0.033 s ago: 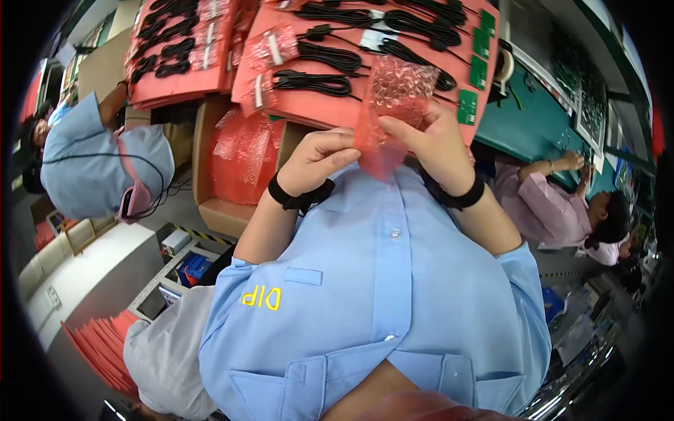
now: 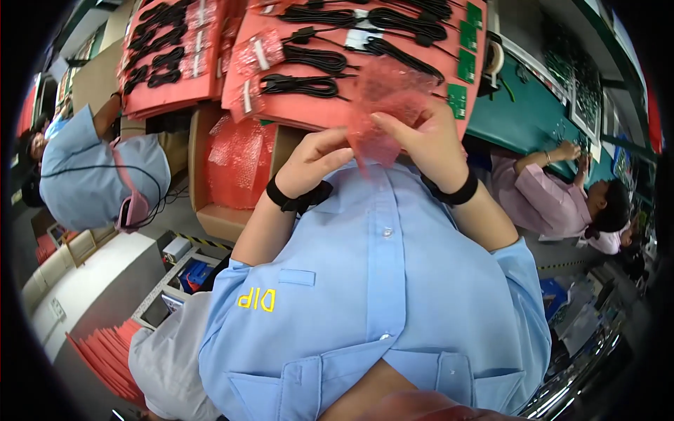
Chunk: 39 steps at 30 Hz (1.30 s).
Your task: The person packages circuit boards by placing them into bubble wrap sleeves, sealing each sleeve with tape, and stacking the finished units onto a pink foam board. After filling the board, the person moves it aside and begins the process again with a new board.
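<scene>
A red translucent bubble-wrap bag (image 2: 393,88) is held up in front of my chest. My right hand (image 2: 432,144) grips it, thumb across its near face and the fingers behind it. My left hand (image 2: 312,163) has its fingertips at the bag's left edge, thumb and fingers drawn together there. Whether anything is inside the bag cannot be made out. Just behind it, coiled black cables (image 2: 298,85) lie in rows on a pink foam sheet (image 2: 295,112). Small green circuit boards (image 2: 456,100) line the right side, and bubble-wrapped cable ends (image 2: 247,98) the left.
An open cardboard box (image 2: 203,200) with red bubble bags (image 2: 239,165) stands left of my left hand. Another foam stack (image 2: 144,102) carries more cables. A person in blue (image 2: 105,161) is at left; one in pink (image 2: 540,196) works at the green bench (image 2: 502,119) on the right.
The bag has shifted slightly and looks more crumpled and spread around my right fingers. Both hands keep nearly the same places; the whole view has shifted a little.
</scene>
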Motion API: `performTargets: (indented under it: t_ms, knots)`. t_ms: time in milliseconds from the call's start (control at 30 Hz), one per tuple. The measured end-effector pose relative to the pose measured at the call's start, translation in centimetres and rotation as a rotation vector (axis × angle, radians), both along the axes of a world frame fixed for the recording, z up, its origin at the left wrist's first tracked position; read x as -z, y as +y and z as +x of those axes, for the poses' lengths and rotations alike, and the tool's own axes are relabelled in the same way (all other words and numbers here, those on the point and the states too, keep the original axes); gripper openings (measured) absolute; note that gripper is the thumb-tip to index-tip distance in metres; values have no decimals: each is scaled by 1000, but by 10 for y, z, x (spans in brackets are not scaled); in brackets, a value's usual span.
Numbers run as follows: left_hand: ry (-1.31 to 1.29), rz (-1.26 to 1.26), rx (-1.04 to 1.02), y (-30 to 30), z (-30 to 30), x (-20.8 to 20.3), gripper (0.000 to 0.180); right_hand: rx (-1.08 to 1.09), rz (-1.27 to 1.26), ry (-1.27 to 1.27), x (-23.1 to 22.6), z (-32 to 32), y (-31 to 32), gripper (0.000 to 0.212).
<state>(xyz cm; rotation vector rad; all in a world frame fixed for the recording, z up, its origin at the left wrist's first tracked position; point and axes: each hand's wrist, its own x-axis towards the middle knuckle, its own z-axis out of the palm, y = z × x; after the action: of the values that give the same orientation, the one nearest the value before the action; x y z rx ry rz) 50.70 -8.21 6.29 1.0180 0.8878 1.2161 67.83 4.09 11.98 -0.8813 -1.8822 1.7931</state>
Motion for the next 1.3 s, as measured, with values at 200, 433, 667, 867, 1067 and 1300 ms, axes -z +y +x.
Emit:
performTargets:
  t_ms: [200,433,667,867,1067,1300]
  knots:
    - [-39,-164,-170,58,55,-12,31,95,626,-241,16,44,14,37]
    - [-612,-561,-139,81,55,-3,27,374,261,-219,45,106,79,20]
    - [-549,-396,-420,31,-13,54,24,294,294,-296,66,126,92,24]
    - [421,-334,-1561,-95,-124,135,43,238,309,-309,63,110,95,22]
    - [1291,-1582,-499,-271,-123,239,67,136,376,-397,48,60,91,20]
    - [1128,-1693,15,-207,-135,256,66,119,489,-548,27,29,67,19]
